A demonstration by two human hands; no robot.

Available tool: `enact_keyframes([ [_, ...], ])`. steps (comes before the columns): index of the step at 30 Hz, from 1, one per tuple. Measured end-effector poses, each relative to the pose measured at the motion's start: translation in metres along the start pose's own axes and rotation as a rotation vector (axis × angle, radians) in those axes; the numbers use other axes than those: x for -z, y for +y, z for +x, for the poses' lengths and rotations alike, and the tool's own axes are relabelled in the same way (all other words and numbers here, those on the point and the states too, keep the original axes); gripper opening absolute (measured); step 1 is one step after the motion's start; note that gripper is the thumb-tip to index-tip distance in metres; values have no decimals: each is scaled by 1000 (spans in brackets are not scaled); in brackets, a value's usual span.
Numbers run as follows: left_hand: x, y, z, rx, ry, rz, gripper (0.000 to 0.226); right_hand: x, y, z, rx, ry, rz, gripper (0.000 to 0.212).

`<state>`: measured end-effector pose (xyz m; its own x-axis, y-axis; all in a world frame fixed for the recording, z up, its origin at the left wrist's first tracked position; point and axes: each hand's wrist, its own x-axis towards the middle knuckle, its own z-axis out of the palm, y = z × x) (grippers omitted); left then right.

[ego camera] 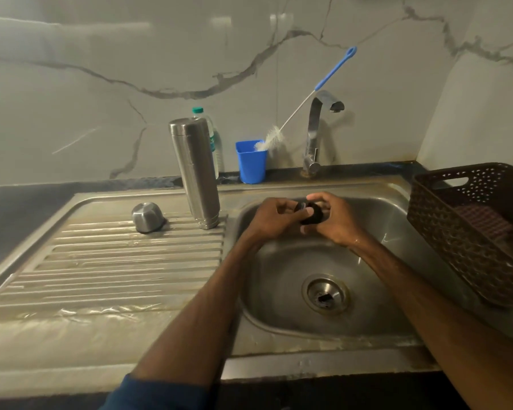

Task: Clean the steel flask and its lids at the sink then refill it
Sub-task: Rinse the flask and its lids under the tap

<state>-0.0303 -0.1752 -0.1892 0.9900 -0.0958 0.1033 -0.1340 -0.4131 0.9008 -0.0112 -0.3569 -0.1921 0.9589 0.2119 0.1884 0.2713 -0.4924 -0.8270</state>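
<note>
Drainboard [107,261] at left, where I see a steel cup lid [148,217] lying mouth down and, right of it, the steel flask [194,173] upright by the basin edge. Over the sink [279,291], my left hand [274,217] and right hand [338,221] curl their fingers round a black inner lid [312,215]. Dark basket [456,232] far right.

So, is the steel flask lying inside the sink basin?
No, the steel flask stands upright on the ribbed draining board, to the left of the basin.
</note>
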Motion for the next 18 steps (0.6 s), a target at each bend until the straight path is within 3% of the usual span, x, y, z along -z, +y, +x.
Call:
enact_keyframes([
  [12,55,1,-62,-172,247,191,38,-38,-50,-26,58,-173,177,82],
  [18,81,0,-86,-221,334,122,38,-63,-80,-32,74,-215,287,68],
])
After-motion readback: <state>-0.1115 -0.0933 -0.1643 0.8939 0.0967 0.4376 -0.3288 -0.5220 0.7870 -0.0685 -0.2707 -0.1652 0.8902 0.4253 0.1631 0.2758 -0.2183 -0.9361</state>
